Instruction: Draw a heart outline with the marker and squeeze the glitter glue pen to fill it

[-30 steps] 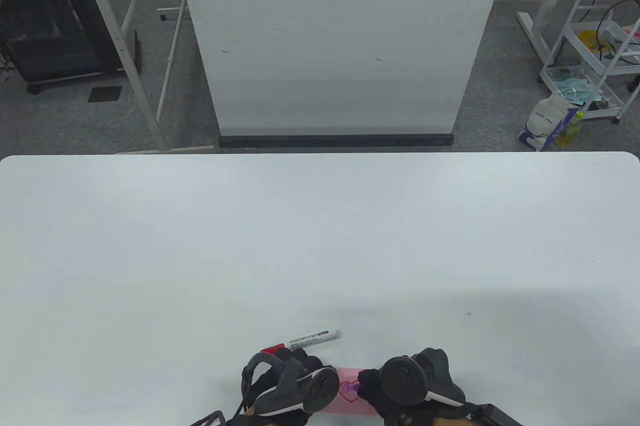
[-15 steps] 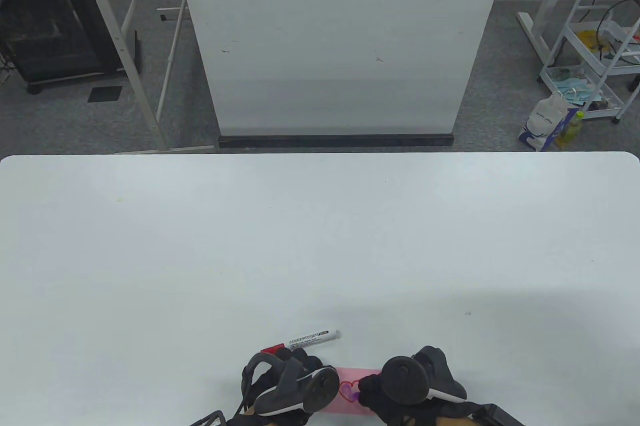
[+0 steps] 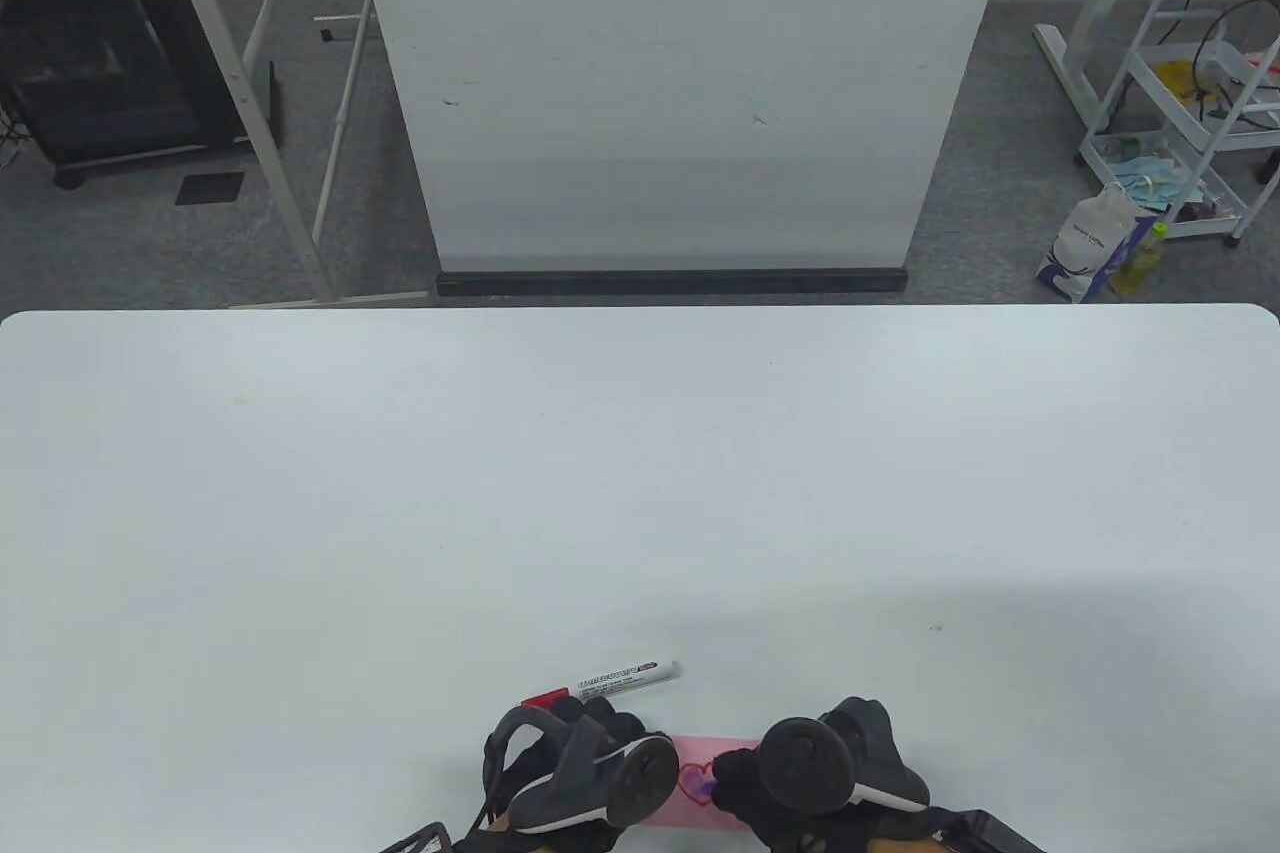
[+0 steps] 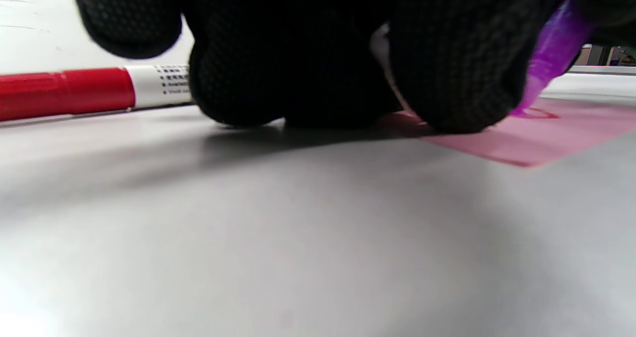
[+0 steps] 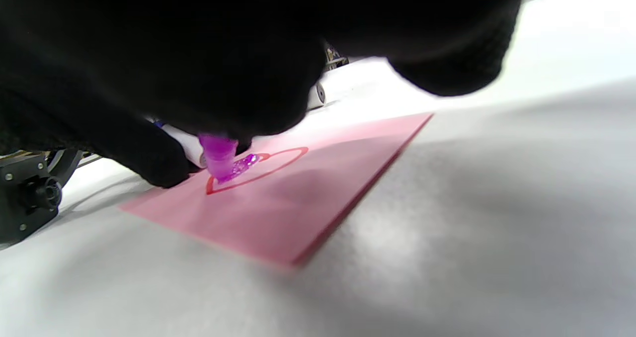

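A pink card (image 3: 705, 751) lies at the table's near edge with a red heart outline (image 5: 278, 162) drawn on it. My right hand (image 3: 738, 775) grips a purple glitter glue pen (image 5: 217, 157), nozzle down inside the left part of the heart, where a patch of purple glitter glue (image 5: 243, 165) sits. My left hand (image 3: 612, 731) presses its fingertips (image 4: 447, 78) on the card's left edge. The red-capped marker (image 3: 612, 680) lies on the table just beyond my left hand. In the table view the pen's body is hidden by my right hand.
The white table (image 3: 640, 493) stretches far beyond the card. A white board on a stand (image 3: 670, 93) stands on the floor behind it, and a white cart (image 3: 1190, 93) is at the right.
My right hand has drifted slightly left and toward the near edge, taking the pen tip along inside the heart. The purple patch has spread a little. My left hand and the marker have stayed put.
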Motion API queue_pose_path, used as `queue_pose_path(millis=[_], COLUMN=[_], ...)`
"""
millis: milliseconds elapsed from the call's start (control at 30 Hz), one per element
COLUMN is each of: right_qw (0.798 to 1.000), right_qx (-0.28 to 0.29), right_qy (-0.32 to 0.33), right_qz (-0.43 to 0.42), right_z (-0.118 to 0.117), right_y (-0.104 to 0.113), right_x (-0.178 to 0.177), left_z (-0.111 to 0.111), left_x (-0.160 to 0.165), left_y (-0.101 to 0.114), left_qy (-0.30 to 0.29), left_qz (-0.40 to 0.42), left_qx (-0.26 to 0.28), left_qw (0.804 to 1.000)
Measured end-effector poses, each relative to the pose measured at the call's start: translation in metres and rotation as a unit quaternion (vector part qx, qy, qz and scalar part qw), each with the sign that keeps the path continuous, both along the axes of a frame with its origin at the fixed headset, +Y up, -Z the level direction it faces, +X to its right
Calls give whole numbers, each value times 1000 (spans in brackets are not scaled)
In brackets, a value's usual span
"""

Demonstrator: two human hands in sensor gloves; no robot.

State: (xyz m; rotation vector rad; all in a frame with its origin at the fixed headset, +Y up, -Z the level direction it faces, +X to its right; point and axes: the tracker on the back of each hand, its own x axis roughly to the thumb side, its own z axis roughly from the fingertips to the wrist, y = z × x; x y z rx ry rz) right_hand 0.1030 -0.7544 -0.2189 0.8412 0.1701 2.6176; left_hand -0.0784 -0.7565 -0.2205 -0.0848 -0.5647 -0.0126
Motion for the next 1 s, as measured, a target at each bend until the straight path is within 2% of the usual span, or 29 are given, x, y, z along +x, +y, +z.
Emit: queue_pose_path(millis=[100, 300, 500, 633, 900, 1000], right_qw=[1000, 1000, 1000, 1000, 1000, 1000], right_qx=[14, -11, 22, -10, 26, 3], right_qy=[-9, 12, -12, 9, -8, 5], right_qz=[8, -3, 10, 1, 9, 6], right_z=[0, 0, 0, 0, 0, 0], right_y=[1, 0, 1, 2, 1, 3], right_x=[1, 1, 1, 3, 0, 3], left_z=[0, 0, 0, 0, 0, 0], left_x=[0, 0, 0, 0, 0, 0], left_y=[0, 0, 0, 0, 0, 0], left_qy=[0, 0, 0, 0, 0, 0], left_qz=[0, 0, 0, 0, 0, 0], left_qx=[0, 0, 0, 0, -1, -1], left_qw=[1000, 1000, 1000, 1000, 1000, 1000])
